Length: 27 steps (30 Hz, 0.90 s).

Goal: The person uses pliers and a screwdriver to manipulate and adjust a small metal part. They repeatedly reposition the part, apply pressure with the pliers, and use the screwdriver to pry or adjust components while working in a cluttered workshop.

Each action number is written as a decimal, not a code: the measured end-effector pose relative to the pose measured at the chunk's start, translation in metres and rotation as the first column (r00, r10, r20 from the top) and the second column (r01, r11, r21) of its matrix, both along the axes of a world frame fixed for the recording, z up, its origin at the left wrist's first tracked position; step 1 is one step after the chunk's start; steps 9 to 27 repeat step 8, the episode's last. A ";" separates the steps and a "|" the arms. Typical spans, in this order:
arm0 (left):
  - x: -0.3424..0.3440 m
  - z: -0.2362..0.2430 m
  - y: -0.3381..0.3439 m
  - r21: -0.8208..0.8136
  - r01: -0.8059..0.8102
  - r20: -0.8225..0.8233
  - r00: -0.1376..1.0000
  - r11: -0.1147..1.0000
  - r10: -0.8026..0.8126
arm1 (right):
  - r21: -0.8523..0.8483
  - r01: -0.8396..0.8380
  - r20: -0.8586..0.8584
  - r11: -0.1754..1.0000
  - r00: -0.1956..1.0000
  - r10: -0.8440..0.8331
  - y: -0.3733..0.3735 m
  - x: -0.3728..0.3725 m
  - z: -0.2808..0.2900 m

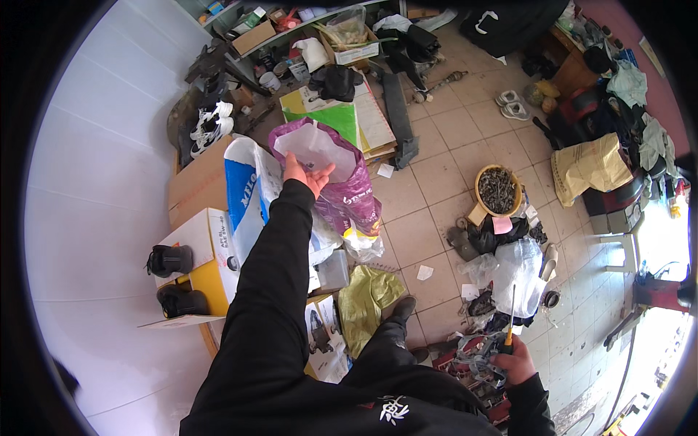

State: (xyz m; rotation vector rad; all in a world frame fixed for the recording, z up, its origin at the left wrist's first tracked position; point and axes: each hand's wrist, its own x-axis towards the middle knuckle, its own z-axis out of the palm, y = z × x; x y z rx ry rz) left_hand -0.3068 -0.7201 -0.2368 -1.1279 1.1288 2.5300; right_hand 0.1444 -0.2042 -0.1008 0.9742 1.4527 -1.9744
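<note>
My left hand (308, 174) reaches out with its fingers spread, over the mouth of a tall purple bag (350, 190) with a white lining. Nothing lies in its palm; whether it touches the bag I cannot tell. Beside the bag stands a blue and white bag (243, 192). Low at the right, my right hand (518, 362) is closed around the yellow and black handle of a screwdriver (510, 336), its thin shaft pointing up. Under that hand is a jumble of red and grey items (469, 360), partly hidden.
A round basket (499, 190) full of dark small parts stands on the tiles, near clear plastic bags (518, 272). Cardboard boxes (207, 240) holding black shoes line the left wall. A green-yellow sack (365, 301) lies by my foot. Sneakers (512, 105) and a paper sack (590, 167) lie farther off.
</note>
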 end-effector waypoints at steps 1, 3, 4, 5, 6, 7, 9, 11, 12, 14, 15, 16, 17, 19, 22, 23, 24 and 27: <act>0.004 0.003 0.000 -0.004 0.020 -0.013 1.000 1.000 -0.020 | -0.011 -0.014 -0.009 1.000 1.000 0.014 -0.001 -0.003 0.001; 0.014 0.000 -0.002 -0.015 0.062 -0.048 0.997 0.998 -0.063 | -0.027 -0.037 -0.008 0.999 0.999 0.037 -0.003 -0.010 0.006; 0.019 -0.007 -0.002 -0.008 0.033 -0.056 0.998 0.999 -0.034 | -0.033 -0.046 0.009 0.998 0.999 0.046 -0.002 -0.012 0.010; 0.028 -0.018 -0.003 -0.070 0.074 -0.067 0.995 0.995 -0.078 | -0.063 -0.056 0.008 0.996 0.998 0.057 -0.002 -0.013 0.014; 0.039 -0.031 -0.003 -0.133 0.115 -0.073 0.989 0.984 -0.126 | -0.047 -0.036 0.002 0.998 0.999 0.036 -0.003 -0.013 0.015; 0.051 -0.044 -0.006 -0.195 0.155 -0.078 0.982 0.968 -0.173 | -0.058 -0.022 -0.025 0.998 0.999 0.021 -0.005 -0.013 0.014; 0.063 -0.059 -0.009 -0.206 0.269 0.075 0.963 0.941 -0.259 | -0.068 -0.009 -0.049 0.998 0.999 0.006 -0.010 -0.015 0.010; 0.063 -0.059 -0.009 -0.206 0.269 0.075 0.963 0.941 -0.259 | -0.068 -0.009 -0.049 0.998 0.999 0.006 -0.010 -0.015 0.010; 0.063 -0.059 -0.009 -0.206 0.269 0.075 0.963 0.941 -0.259 | -0.068 -0.009 -0.049 0.998 0.999 0.006 -0.010 -0.015 0.010; 0.063 -0.059 -0.009 -0.206 0.269 0.075 0.963 0.941 -0.259 | -0.068 -0.009 -0.049 0.998 0.999 0.006 -0.010 -0.015 0.010; 0.063 -0.059 -0.009 -0.206 0.269 0.075 0.963 0.941 -0.259 | -0.068 -0.009 -0.049 0.998 0.999 0.006 -0.010 -0.015 0.010; 0.063 -0.059 -0.009 -0.206 0.269 0.075 0.963 0.941 -0.259 | -0.068 -0.009 -0.049 0.998 0.999 0.006 -0.010 -0.015 0.010; 0.063 -0.059 -0.009 -0.206 0.269 0.075 0.963 0.941 -0.259 | -0.068 -0.009 -0.049 0.998 0.999 0.006 -0.010 -0.015 0.010; 0.063 -0.059 -0.009 -0.206 0.269 0.075 0.963 0.941 -0.259 | -0.068 -0.009 -0.049 0.998 0.999 0.006 -0.010 -0.015 0.010; 0.063 -0.059 -0.009 -0.206 0.269 0.075 0.963 0.941 -0.259 | -0.068 -0.009 -0.049 0.998 0.999 0.006 -0.010 -0.015 0.010; 0.063 -0.059 -0.009 -0.206 0.269 0.075 0.963 0.941 -0.259 | -0.068 -0.009 -0.049 0.998 0.999 0.006 -0.010 -0.015 0.010; 0.063 -0.059 -0.009 -0.206 0.269 0.075 0.963 0.941 -0.259 | -0.068 -0.009 -0.049 0.998 0.999 0.006 -0.010 -0.015 0.010; 0.063 -0.059 -0.009 -0.206 0.269 0.075 0.963 0.941 -0.259 | -0.068 -0.009 -0.049 0.998 0.999 0.006 -0.010 -0.015 0.010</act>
